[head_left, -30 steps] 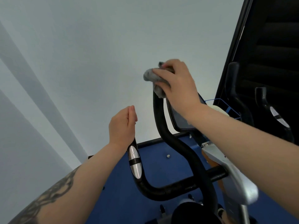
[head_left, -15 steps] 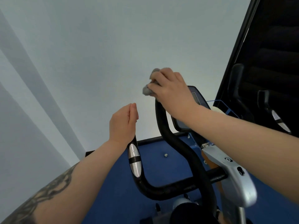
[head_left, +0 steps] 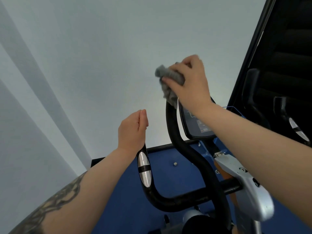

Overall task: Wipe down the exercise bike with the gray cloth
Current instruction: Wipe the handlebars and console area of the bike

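Under the right hand (head_left: 190,81), gray cloth (head_left: 168,76) clenched atop the handlebar (head_left: 173,132); left hand (head_left: 132,130) grips the other grip; next, likely wipe downward.

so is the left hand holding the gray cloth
No, the gray cloth is bunched in the right hand at the top of the handlebar, while the left hand grips the other handlebar end.
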Motion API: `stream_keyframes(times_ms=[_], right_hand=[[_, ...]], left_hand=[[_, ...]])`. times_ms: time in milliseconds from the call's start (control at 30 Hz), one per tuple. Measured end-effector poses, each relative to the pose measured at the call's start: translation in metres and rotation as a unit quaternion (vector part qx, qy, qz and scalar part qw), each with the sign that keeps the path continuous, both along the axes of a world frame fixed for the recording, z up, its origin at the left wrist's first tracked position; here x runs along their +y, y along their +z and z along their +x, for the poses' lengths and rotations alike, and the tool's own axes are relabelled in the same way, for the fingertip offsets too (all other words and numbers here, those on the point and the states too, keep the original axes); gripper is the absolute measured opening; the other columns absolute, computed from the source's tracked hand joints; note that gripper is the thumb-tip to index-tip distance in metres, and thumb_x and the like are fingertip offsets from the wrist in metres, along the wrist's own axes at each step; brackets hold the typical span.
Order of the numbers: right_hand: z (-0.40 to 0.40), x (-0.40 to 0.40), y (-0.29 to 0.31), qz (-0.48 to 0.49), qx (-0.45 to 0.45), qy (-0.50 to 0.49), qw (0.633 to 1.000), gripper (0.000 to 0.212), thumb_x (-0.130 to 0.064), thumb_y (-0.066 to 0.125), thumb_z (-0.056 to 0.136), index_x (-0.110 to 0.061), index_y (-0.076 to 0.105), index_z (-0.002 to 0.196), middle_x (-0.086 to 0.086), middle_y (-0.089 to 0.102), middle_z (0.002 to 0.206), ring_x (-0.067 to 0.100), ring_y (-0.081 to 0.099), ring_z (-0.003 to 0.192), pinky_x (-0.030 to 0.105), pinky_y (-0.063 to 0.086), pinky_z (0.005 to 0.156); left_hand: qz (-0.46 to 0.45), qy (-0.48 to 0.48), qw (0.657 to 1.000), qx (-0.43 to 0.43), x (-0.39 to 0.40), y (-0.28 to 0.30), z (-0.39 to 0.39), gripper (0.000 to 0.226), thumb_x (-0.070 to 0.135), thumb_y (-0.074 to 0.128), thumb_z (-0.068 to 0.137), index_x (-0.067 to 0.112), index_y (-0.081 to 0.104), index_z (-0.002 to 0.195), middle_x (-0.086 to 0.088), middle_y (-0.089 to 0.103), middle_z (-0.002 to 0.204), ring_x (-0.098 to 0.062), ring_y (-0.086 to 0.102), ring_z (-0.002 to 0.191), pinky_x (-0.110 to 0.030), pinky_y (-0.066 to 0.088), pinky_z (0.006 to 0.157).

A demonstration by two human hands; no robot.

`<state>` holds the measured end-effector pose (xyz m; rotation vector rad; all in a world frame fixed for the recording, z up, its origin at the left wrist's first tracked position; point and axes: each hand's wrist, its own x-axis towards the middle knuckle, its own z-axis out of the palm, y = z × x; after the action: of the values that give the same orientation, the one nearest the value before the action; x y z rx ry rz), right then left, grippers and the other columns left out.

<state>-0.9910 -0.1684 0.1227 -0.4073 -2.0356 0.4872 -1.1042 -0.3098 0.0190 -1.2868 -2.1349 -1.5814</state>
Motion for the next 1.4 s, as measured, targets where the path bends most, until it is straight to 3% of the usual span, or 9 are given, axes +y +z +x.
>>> stream_keyframes(times_ms=[167, 333, 433, 500, 567, 700, 867, 1000, 1400], right_hand=[[0.001, 0.0, -0.01, -0.144, -0.023, -0.016, 0.989, 0.031, -0.032, 0.067, 0.087, -0.026, 0.053, 0.06, 0.012, 0.053, 0.076, 0.006, 0.047, 0.066, 0.015, 0.035, 0.06], [-0.003, -0.002, -0.004, -0.175, 0.034, -0.031, 0.983, 0.032, -0.036, 0.065, 0.09, -0.029, 0.051, 0.062, 0.0, 0.049, 0.08, 0.002, 0.047, 0.069, 0.011, 0.033, 0.061], [-0.011, -0.01, -0.018, -0.191, 0.059, -0.028, 0.979, 0.016, -0.034, 0.065, 0.091, -0.018, 0.066, 0.089, 0.005, 0.049, 0.098, 0.0, 0.05, 0.079, 0.021, 0.043, 0.075], [-0.004, -0.021, -0.042, -0.212, 0.078, -0.024, 0.974, 0.033, -0.029, 0.065, 0.092, -0.019, 0.064, 0.123, -0.003, 0.043, 0.102, 0.003, 0.053, 0.087, 0.019, 0.046, 0.082], [0.006, -0.022, -0.049, -0.15, 0.065, -0.053, 0.985, 0.047, -0.029, 0.065, 0.092, -0.026, 0.055, 0.137, -0.008, 0.039, 0.1, 0.01, 0.052, 0.092, 0.02, 0.044, 0.081], [0.009, -0.011, -0.024, 0.102, -0.042, -0.08, 0.991, 0.04, -0.035, 0.064, 0.091, -0.027, 0.061, 0.13, 0.006, 0.047, 0.105, 0.023, 0.049, 0.096, 0.038, 0.05, 0.067], [0.013, -0.013, -0.03, 0.131, -0.139, -0.059, 0.98, 0.043, -0.039, 0.061, 0.093, -0.026, 0.059, 0.133, 0.01, 0.044, 0.113, 0.023, 0.044, 0.105, 0.034, 0.049, 0.066], [0.019, -0.003, -0.008, 0.25, -0.209, -0.041, 0.944, 0.035, -0.037, 0.061, 0.092, -0.02, 0.065, 0.122, 0.013, 0.048, 0.109, 0.027, 0.048, 0.1, 0.035, 0.047, 0.06], [0.014, 0.009, 0.006, 0.447, -0.253, -0.053, 0.856, 0.013, -0.026, 0.066, 0.086, -0.015, 0.072, 0.089, 0.01, 0.057, 0.092, 0.027, 0.053, 0.081, 0.035, 0.037, 0.059]], left_hand=[[0.004, 0.0, 1.0, 0.001, 0.0, -0.001, -0.001, 0.049, 0.041, 0.028, 0.101, 0.018, 0.048, 0.061, 0.003, 0.051, 0.056, -0.018, 0.052, 0.056, -0.045, 0.046, 0.055], [0.002, 0.001, 1.0, -0.004, 0.0, -0.001, 0.0, 0.049, 0.042, 0.029, 0.1, 0.02, 0.048, 0.061, 0.003, 0.051, 0.056, -0.018, 0.053, 0.057, -0.046, 0.047, 0.056], [0.001, 0.002, 1.0, -0.007, 0.001, -0.001, -0.001, 0.048, 0.041, 0.029, 0.101, 0.02, 0.048, 0.061, 0.002, 0.052, 0.056, -0.019, 0.053, 0.057, -0.047, 0.047, 0.056], [-0.001, 0.005, 1.0, -0.005, 0.0, -0.002, -0.002, 0.048, 0.04, 0.029, 0.1, 0.019, 0.048, 0.061, 0.001, 0.052, 0.056, -0.019, 0.053, 0.057, -0.048, 0.047, 0.057], [0.001, 0.006, 1.0, -0.005, 0.0, -0.001, -0.001, 0.048, 0.039, 0.029, 0.1, 0.017, 0.049, 0.061, 0.001, 0.052, 0.057, -0.02, 0.053, 0.057, -0.048, 0.047, 0.057], [-0.002, 0.009, 1.0, 0.001, 0.001, -0.001, -0.001, 0.048, 0.039, 0.029, 0.101, 0.019, 0.048, 0.061, 0.003, 0.052, 0.056, -0.016, 0.052, 0.056, -0.042, 0.046, 0.056], [-0.004, 0.017, 1.0, 0.006, -0.001, 0.0, 0.0, 0.05, 0.044, 0.026, 0.1, 0.019, 0.049, 0.062, 0.004, 0.053, 0.057, -0.016, 0.054, 0.057, -0.041, 0.047, 0.057], [-0.001, 0.016, 1.0, 0.009, 0.0, 0.001, 0.002, 0.05, 0.042, 0.027, 0.1, 0.018, 0.049, 0.062, 0.004, 0.052, 0.057, -0.017, 0.054, 0.057, -0.042, 0.047, 0.057], [-0.003, 0.012, 1.0, -0.007, -0.001, 0.0, 0.002, 0.048, 0.043, 0.029, 0.101, 0.021, 0.048, 0.062, 0.004, 0.054, 0.058, -0.02, 0.056, 0.06, -0.047, 0.05, 0.06]])
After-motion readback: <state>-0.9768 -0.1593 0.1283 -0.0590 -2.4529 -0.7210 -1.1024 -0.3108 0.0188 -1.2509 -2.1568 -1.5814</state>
